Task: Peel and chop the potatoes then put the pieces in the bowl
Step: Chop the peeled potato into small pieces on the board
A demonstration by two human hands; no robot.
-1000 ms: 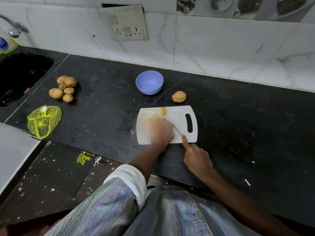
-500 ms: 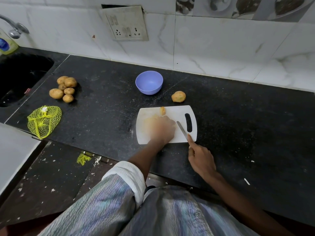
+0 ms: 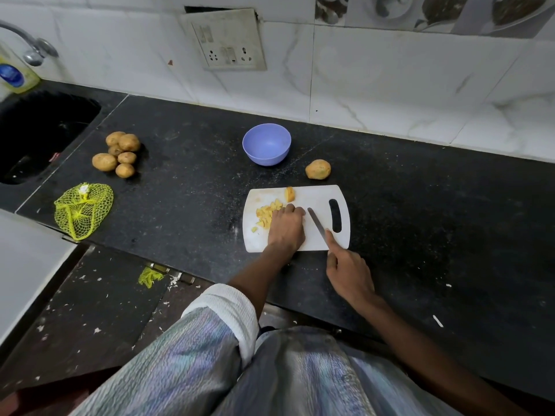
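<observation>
A white cutting board (image 3: 318,235) lies on the black counter. Chopped yellow potato pieces (image 3: 265,214) are piled on its left half, and a larger potato chunk (image 3: 289,194) sits near its far edge. My left hand (image 3: 286,228) rests on the board with curled fingers beside the pieces; whether it holds any is hidden. My right hand (image 3: 350,271) grips a knife (image 3: 316,225), index finger along the blade, which lies flat on the board. An empty purple bowl (image 3: 266,144) stands behind the board. One whole potato (image 3: 318,169) lies to its right.
Several unpeeled potatoes (image 3: 120,154) lie in a heap at the left, near a black sink (image 3: 36,130). A yellow net bag (image 3: 82,208) sits at the counter's front edge. A tiled wall with a socket plate (image 3: 228,40) bounds the far side.
My left hand slid right, uncovering the chopped pieces. The knife moved right, away from the potato, and now lies flat on the board under my right hand.
</observation>
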